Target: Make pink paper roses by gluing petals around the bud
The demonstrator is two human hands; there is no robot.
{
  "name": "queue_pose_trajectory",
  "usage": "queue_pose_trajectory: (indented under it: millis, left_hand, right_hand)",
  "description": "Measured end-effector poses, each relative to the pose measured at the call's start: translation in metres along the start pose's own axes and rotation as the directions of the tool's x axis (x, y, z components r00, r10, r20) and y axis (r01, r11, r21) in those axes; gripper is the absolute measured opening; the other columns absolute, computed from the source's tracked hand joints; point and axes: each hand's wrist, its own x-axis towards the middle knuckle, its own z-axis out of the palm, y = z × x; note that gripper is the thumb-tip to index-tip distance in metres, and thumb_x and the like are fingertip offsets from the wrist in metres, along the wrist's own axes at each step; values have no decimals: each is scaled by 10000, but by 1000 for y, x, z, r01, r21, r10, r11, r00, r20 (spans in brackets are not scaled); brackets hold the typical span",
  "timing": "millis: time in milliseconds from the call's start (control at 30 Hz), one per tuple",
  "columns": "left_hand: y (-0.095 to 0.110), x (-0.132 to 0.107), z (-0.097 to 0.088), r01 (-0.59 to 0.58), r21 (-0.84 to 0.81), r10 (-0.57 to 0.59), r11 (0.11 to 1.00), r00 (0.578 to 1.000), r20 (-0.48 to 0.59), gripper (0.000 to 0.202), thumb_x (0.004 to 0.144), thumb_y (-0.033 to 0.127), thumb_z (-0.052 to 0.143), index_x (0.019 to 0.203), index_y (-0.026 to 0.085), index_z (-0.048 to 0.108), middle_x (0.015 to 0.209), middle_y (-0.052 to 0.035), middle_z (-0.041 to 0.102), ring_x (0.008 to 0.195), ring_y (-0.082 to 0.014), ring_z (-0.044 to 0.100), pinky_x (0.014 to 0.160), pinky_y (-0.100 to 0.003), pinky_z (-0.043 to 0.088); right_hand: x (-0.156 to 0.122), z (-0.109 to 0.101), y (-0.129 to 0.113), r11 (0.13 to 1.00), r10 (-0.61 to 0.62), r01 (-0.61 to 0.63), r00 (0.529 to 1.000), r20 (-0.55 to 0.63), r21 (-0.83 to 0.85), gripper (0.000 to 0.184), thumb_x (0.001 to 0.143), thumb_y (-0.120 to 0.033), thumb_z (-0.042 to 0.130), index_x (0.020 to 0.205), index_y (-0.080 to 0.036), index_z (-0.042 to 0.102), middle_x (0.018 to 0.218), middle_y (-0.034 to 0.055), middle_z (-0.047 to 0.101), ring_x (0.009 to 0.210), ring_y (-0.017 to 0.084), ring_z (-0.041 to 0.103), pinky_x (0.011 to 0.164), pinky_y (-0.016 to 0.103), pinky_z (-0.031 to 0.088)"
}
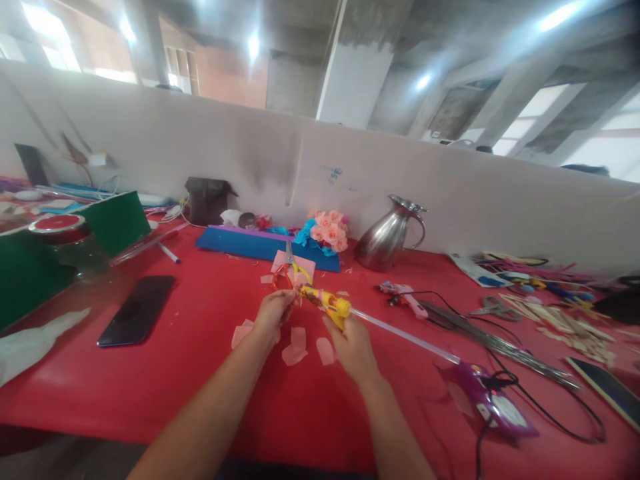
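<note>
My right hand (354, 347) is wrapped round a yellow hot glue gun (325, 299). A long clear glue stick (405, 335) sticks out of its back end. At the nozzle, my left hand (273, 313) is closed in a pinch; what it holds is too small and blurred to make out. Just beyond the hands, scissors (290, 257) with orange and yellow handles lie over pink paper (306, 267). Cut pink paper pieces (295, 347) are scattered on the red table below and between my hands.
Pink paper roses (329, 230) and a blue sheet (240, 245) lie at the back, beside a metal jug (387, 237). To the left are a phone (137, 311) and a jar (75, 247). A pink glue gun (405, 297), cables and a purple power strip (495, 400) lie right.
</note>
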Motion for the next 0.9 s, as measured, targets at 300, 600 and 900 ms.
queue_pose_trajectory:
  millis: [300,600,900]
  left_hand:
    - [4,-5,2,-3,6,4,1000,1000,-25,180,576,257,687,654,132,585,520,31,530,384,-26,352,401,-182,212]
    - [8,-11,6,-23,31,24,999,999,-31,181,579,257,698,604,119,583,523,15,544,372,-19,338,394,-180,204]
    - [2,-4,3,-18,19,18,1000,1000,-23,246,541,303,747,624,117,609,517,14,553,372,-16,326,393,-189,179]
  right_hand:
    - [-2,-1,4,998,0,1,1000,-22,63,347,836,-437,437,948,-153,601,821,92,679,730,240,622,637,300,446]
    - [-1,2,0,1000,6,-6,1000,22,-1,336,838,-442,423,884,-154,591,740,82,671,678,238,624,602,293,428]
    - [3,2,5,1000,9,-9,1000,0,-11,353,835,-441,416,926,-145,586,855,125,681,793,277,638,680,328,450]
